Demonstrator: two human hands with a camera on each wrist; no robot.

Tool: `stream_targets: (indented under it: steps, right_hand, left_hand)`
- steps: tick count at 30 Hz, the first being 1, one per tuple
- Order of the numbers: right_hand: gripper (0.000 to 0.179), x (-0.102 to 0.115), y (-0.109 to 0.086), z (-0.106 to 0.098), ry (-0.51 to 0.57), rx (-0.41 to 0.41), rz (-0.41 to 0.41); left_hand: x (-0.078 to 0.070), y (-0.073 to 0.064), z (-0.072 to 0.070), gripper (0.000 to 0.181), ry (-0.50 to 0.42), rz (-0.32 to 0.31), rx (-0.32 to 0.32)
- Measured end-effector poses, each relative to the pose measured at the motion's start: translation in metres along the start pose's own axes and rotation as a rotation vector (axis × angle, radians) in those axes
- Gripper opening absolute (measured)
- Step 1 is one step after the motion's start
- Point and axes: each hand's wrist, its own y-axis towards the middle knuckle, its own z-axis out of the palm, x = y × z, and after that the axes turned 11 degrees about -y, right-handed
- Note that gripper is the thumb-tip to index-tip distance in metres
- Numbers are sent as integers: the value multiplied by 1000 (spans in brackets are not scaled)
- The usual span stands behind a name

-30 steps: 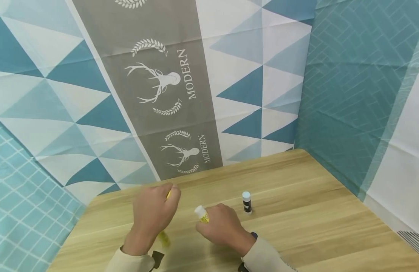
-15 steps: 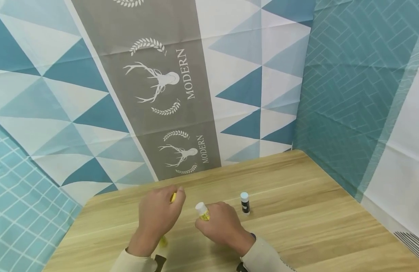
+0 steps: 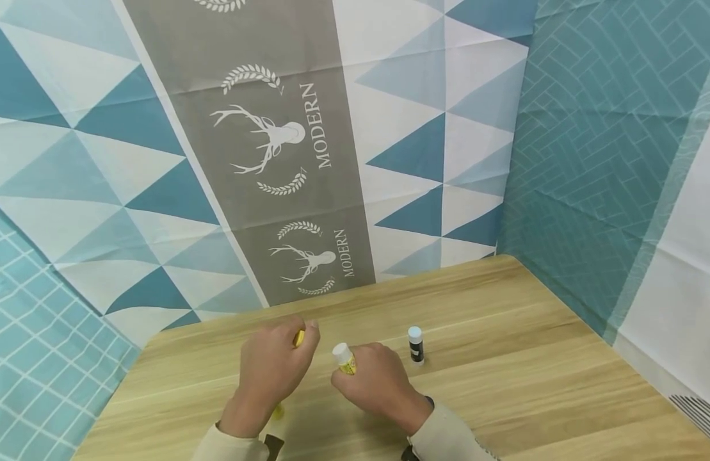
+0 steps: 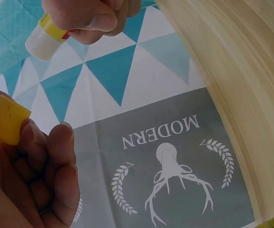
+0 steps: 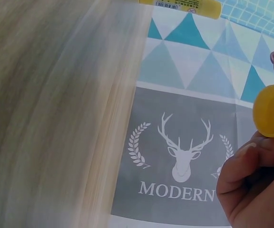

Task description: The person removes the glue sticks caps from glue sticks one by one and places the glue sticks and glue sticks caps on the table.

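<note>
My left hand (image 3: 276, 371) pinches a small yellow cap (image 4: 11, 121) between thumb and fingers; just its end shows in the head view. To its right, my right hand (image 3: 374, 381) grips a yellow glue stick (image 3: 347, 365) whose white end (image 3: 341, 351) points up and left. The flared, hollow yellow base (image 5: 270, 114) of that stick shows beneath the hand in the right wrist view. A gap separates the cap from the white end. Most of the tube is hidden by my right fingers.
A black glue stick (image 3: 416, 347) with a pale cap stands upright right of my right hand. Another yellow tube (image 5: 189, 6) is on the wooden table (image 3: 533, 358), mostly hidden behind my left wrist in the head view. Patterned cloth (image 3: 412, 147) hangs behind the table.
My left hand has shifted slightly right, closer to my right hand, with the cap still in its fingers. The right hand stays nearly in place.
</note>
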Motion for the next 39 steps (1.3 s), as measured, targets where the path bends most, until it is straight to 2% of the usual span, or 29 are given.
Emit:
stream_targets:
  steps: [7, 17, 25, 39]
  right_hand:
    - [34, -2, 1, -1, -14, -20, 11]
    - [35, -2, 2, -3, -28, -17, 20]
    - [36, -4, 3, -3, -38, -25, -5]
    - [35, -3, 3, -5, -47, -22, 0]
  left_hand:
    - [1, 1, 2, 48, -4, 37, -20]
    - [3, -3, 7, 44, -29, -52, 20]
    - [1, -5, 10, 30, -37, 9, -32]
    - [0, -9, 13, 13, -57, 47, -18]
